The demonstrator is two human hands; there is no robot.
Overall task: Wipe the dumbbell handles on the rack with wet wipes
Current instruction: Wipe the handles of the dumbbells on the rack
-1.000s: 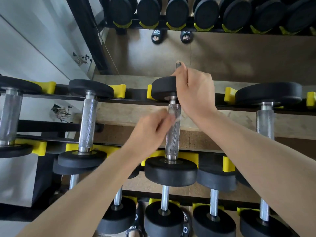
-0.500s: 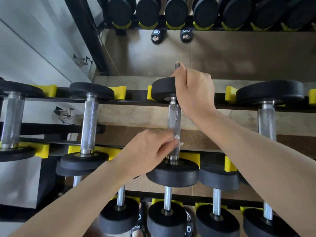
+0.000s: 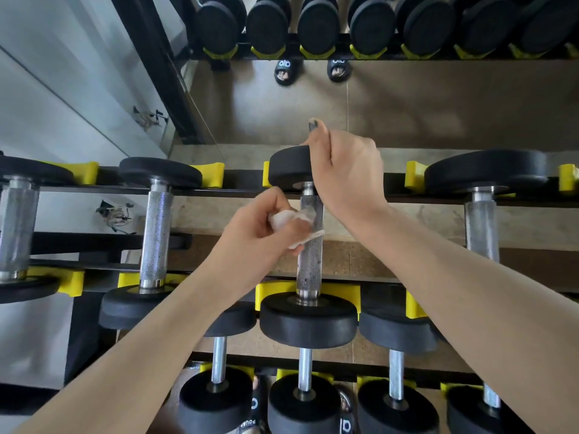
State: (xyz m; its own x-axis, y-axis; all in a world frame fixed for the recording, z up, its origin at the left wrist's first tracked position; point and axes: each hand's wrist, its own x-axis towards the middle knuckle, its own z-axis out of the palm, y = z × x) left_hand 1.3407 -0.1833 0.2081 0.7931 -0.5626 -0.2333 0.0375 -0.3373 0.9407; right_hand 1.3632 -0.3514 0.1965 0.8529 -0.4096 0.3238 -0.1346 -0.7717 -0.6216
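Two hands busy: left hand (image 3: 266, 227) pinching wet wipe (image 3: 289, 222) on dumbbell handle (image 3: 310, 242); right hand (image 3: 347, 173) gripping far plate (image 3: 289, 169)

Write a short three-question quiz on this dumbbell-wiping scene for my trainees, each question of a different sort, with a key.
1. True or false: the left hand holds the wet wipe against the knurled handle.
2. What does the right hand rest on? A) the far weight head B) a yellow cradle C) the mirror
3. Fill in: the wipe touches the handle's ____ half, far or near.

Key: 1 true; 2 A; 3 far.
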